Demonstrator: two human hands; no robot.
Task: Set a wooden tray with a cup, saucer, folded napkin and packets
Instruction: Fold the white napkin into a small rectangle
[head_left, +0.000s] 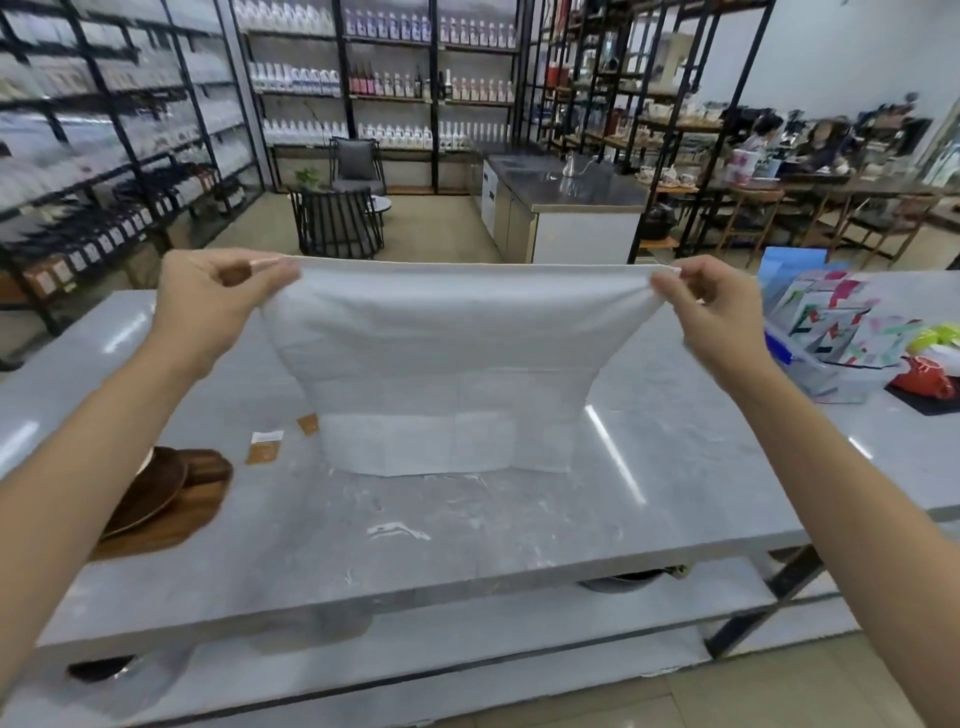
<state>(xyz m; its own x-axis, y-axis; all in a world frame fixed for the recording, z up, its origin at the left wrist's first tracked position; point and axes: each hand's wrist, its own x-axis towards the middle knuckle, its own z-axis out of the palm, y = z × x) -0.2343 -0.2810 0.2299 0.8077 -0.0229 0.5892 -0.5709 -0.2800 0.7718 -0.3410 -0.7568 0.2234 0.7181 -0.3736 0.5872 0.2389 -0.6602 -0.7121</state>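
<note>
The left hand and the right hand each pinch one top corner of the white napkin, which hangs spread above the grey table. Two brown packets lie on the table near the wooden tray at the left.

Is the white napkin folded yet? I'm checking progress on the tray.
Not yet: the napkin hangs spread open, the left hand and right hand pinching its top corners, with only crease lines showing.

One head-worn view – looks forward and down; near the grey table; shelves beyond.
</note>
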